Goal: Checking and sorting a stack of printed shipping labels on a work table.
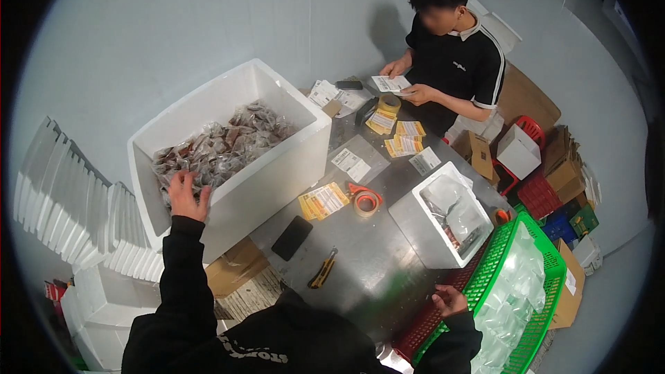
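My left hand [188, 197] reaches over the near rim of a large white foam box [271, 170], its fingers spread and bent down at the packets. Inside lie many small clear plastic packets [222, 140] with brownish-red contents. Whether the fingertips touch a packet is hard to see. My right hand [451, 300] hovers beside the green basket [475, 289], fingers loosely bent and apart, with nothing visible in them. Clear, puffy plastic bags [509, 305] fill that basket. A smaller white foam box [415, 228] on the table holds clear bags and some brownish-red packets.
On the metal table [374, 263] lie a yellow box cutter [323, 268], a black phone [292, 238], an orange tape dispenser [365, 201] and yellow-and-white cards [323, 201]. Across it, a co-worker [454, 62] holds a white label sheet. Foam lids [62, 194] stand stacked at left.
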The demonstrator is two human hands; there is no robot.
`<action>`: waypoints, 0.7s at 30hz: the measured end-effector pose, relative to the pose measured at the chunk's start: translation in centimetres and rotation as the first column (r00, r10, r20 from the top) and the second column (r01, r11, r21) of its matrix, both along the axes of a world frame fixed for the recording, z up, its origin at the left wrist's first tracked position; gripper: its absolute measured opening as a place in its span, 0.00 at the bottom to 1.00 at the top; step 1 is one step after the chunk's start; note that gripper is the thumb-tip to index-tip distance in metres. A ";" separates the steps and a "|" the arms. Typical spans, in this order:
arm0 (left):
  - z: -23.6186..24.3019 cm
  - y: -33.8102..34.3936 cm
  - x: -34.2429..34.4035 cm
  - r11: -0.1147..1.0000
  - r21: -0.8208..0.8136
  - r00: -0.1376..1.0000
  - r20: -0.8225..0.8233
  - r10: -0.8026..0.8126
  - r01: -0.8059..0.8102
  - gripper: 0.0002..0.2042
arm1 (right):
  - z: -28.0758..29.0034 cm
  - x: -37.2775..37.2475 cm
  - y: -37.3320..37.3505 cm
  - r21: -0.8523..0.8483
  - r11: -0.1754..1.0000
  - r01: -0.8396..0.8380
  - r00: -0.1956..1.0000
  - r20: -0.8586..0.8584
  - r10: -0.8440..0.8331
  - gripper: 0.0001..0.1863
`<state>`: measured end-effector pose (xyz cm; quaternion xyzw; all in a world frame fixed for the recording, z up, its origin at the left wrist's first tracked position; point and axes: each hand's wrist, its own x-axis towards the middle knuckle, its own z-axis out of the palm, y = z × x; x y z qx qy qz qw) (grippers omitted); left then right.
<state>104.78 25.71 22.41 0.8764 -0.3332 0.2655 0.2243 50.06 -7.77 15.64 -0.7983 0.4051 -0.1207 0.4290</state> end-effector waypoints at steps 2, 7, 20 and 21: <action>-0.1 -0.1 0.0 1.000 -0.007 1.000 0.009 0.015 -0.015 0.20 | -0.4 -0.4 -0.2 -0.002 1.000 -0.005 1.000 -0.015 0.005 0.17; -0.1 -0.2 -0.1 1.000 -0.011 1.000 0.005 0.020 -0.020 0.19 | -0.8 -0.3 0.0 -0.062 0.998 -0.006 0.999 0.051 0.009 0.18; -0.4 -0.6 0.1 1.000 -0.008 1.000 0.017 -0.019 0.019 0.17 | -1.7 -1.0 -0.3 -0.033 0.999 -0.026 1.000 0.008 0.026 0.21; -0.5 -0.5 0.3 1.000 -0.001 1.000 0.011 -0.017 0.017 0.17 | -1.8 -0.9 -0.3 -0.032 0.999 -0.025 1.000 0.010 0.026 0.21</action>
